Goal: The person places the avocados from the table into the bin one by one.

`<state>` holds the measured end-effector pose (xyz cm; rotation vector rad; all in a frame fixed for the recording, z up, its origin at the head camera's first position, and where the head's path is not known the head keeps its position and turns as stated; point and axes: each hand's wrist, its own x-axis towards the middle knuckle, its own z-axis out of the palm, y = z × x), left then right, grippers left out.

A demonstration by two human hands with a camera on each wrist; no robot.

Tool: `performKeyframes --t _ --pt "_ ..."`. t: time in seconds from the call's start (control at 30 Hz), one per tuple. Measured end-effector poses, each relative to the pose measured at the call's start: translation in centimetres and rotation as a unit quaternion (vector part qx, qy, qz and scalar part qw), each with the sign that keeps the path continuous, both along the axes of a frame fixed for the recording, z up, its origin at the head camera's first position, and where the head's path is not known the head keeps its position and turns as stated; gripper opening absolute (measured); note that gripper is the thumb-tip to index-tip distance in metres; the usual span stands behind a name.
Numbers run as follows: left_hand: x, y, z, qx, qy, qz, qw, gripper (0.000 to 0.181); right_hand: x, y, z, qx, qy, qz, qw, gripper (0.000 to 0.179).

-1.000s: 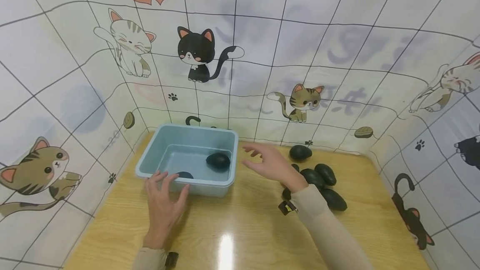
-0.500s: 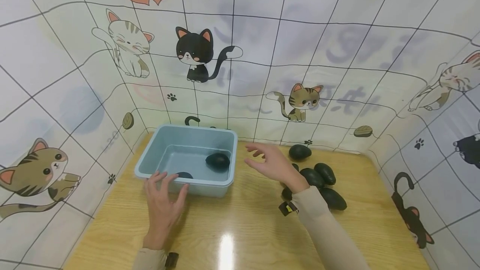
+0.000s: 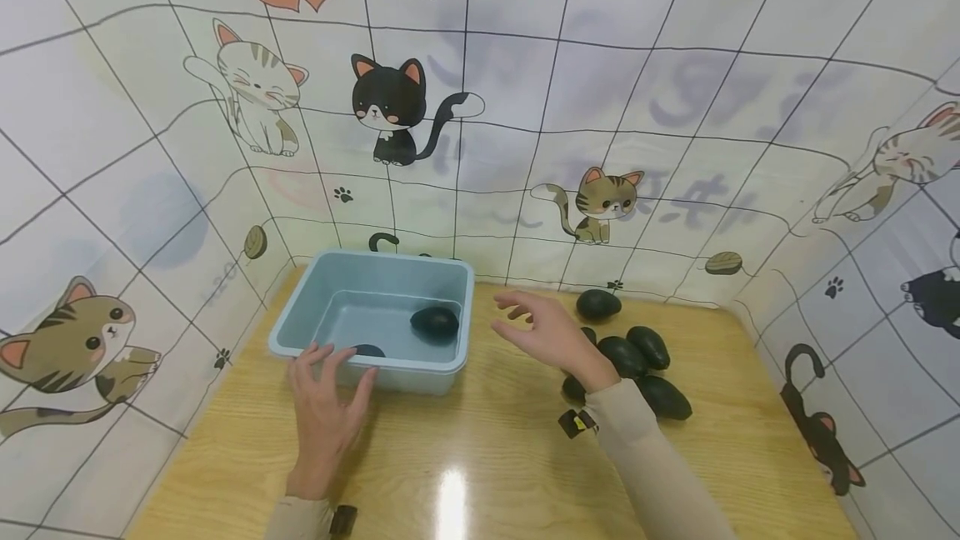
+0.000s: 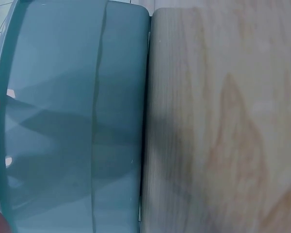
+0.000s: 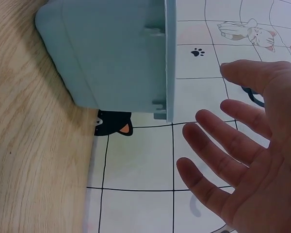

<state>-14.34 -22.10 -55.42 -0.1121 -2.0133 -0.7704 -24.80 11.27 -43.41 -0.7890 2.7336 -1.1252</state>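
Note:
A light blue plastic tub (image 3: 375, 273) stands at the table's back left. Inside it, a dark green avocado (image 3: 435, 324) lies by the right wall, and a second dark avocado (image 3: 370, 351) shows partly above the front rim. My left hand (image 3: 324, 411) rests its spread fingers on the tub's front rim; the left wrist view shows mostly the tub's outer wall (image 4: 63, 121). Just right of the tub, my right hand (image 3: 543, 330) hovers with nothing in it, fingers loosely bent and apart, as the right wrist view of the hand (image 5: 262, 170) also shows.
Several dark avocados (image 3: 663, 398) lie in a cluster right of my right forearm, partly hidden by it. Another avocado (image 3: 598, 304) sits alone near the back edge. The wooden table (image 3: 487, 457) meets a cat-patterned backdrop (image 3: 510, 107) behind and at both sides.
My right hand has drifted slightly right, away from the tub. The left hand, tub and avocados look unmoved.

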Motion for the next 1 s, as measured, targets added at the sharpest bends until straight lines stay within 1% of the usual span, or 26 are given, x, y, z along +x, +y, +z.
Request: performKeyframes --t 0.33,0.53,0.83,1.0 --pt "0.1 0.0 0.1 -0.002 -0.002 0.001 1.0 0.055 0.0 0.4 -0.9 0.015 -0.003 -0.006 0.9999 0.049" --pt "0.0 0.0 0.2 -0.001 -0.002 0.003 1.0 0.056 0.2 0.5 -1.2 0.01 -0.01 -0.005 0.9999 0.051" --pt "0.0 0.0 0.2 0.0 0.002 0.002 1.0 0.055 0.1 0.6 -1.8 0.011 -0.002 -0.007 0.9999 0.051" --pt "0.0 0.1 0.2 0.001 0.002 0.001 1.0 0.055 0.2 0.9 -2.1 0.007 -0.011 -0.009 0.9999 0.049"
